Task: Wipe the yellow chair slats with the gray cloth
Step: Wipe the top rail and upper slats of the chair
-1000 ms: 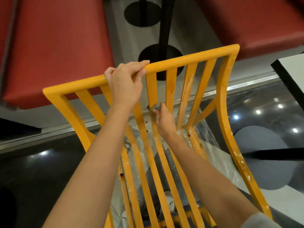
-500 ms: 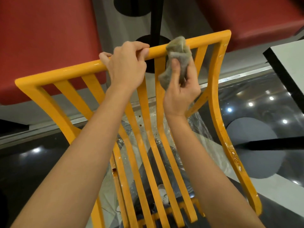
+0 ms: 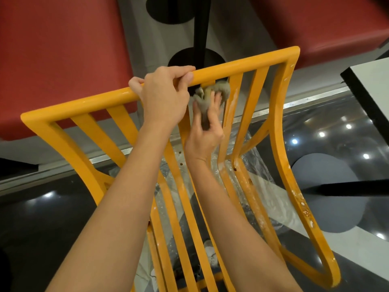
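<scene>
We hold the yellow slatted wooden chair back (image 3: 280, 114); open gaps separate its slats. Our left hand (image 3: 164, 98) curls round its top rail. Just right of that, under the rail's edge, our right hand (image 3: 205, 131) clutches the crumpled gray cloth (image 3: 212, 95) against a middle slat.

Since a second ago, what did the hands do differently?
The right hand came up from low between the slats with the gray cloth, reached the top rail, then slid slightly down a slat. The left hand kept gripping the top rail.
</scene>
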Demonstrator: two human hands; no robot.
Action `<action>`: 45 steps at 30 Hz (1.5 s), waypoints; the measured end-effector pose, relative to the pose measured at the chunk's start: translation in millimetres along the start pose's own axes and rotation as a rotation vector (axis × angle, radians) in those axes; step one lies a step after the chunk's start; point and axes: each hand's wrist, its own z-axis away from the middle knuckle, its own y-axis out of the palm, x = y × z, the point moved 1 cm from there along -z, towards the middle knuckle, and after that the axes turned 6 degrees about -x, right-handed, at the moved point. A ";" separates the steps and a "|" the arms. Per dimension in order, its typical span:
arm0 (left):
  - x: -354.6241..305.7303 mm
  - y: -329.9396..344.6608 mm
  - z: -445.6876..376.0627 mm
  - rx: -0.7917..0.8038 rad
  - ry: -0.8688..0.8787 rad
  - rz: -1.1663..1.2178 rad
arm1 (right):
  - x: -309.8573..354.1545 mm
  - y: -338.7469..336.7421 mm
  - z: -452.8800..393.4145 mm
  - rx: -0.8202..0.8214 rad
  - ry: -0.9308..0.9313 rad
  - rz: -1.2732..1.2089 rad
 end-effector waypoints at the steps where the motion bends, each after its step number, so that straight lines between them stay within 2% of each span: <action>1: 0.6 0.0 -0.1 -0.001 0.004 0.000 | 9.4 11.3 0.2 -0.043 0.008 -0.037; 3: 1.9 0.0 -0.8 0.004 0.010 0.002 | 19.7 28.3 5.1 -0.130 0.024 -0.039; 7: 3.9 -0.4 -1.6 0.027 0.008 0.015 | 10.6 22.0 23.3 -0.003 -0.028 0.067; 11: 3.5 -0.6 -0.7 0.037 -0.004 0.027 | 17.1 26.6 -3.0 -0.192 0.027 0.031; 15: 3.2 0.0 -0.6 0.029 0.005 0.033 | 18.1 21.5 20.7 -0.004 -0.058 0.107; 17: 3.9 -0.5 -0.3 0.031 0.010 0.032 | 12.3 19.2 12.4 0.025 -0.045 0.066; 20: 4.0 -0.3 0.0 0.030 0.020 0.019 | 8.9 24.0 -11.0 -0.083 0.029 0.035; 23: 4.7 1.0 -0.6 0.025 0.014 0.024 | -9.4 19.0 -6.7 -0.073 0.131 0.007; 27: 4.4 -0.3 0.3 0.039 0.011 0.046 | -13.0 10.4 -9.9 -0.287 0.264 -0.155; 31: 5.1 0.1 -0.9 0.048 0.019 0.040 | 10.9 27.0 -24.8 -0.273 0.152 -0.140; 33: 5.5 0.6 -0.7 0.046 0.013 0.030 | 0.0 20.5 -22.3 -0.272 0.135 -0.101; 36: 5.1 0.2 0.1 0.042 0.009 0.039 | -35.9 -3.1 -12.8 -0.357 0.293 0.004; 38: 4.1 -0.6 0.3 0.042 0.019 0.032 | -35.1 -4.9 -13.2 -0.412 0.415 0.016; 40: 3.6 -1.1 0.8 0.050 0.027 0.011 | -15.6 13.2 -14.7 -0.413 0.396 -0.033; 43: 4.1 -1.1 -0.3 0.053 0.034 -0.013 | -4.3 42.3 -0.8 -0.283 0.311 -0.092; 45: 4.7 -2.0 -0.4 0.055 0.026 -0.015 | -17.2 40.3 12.5 -0.369 0.369 -0.051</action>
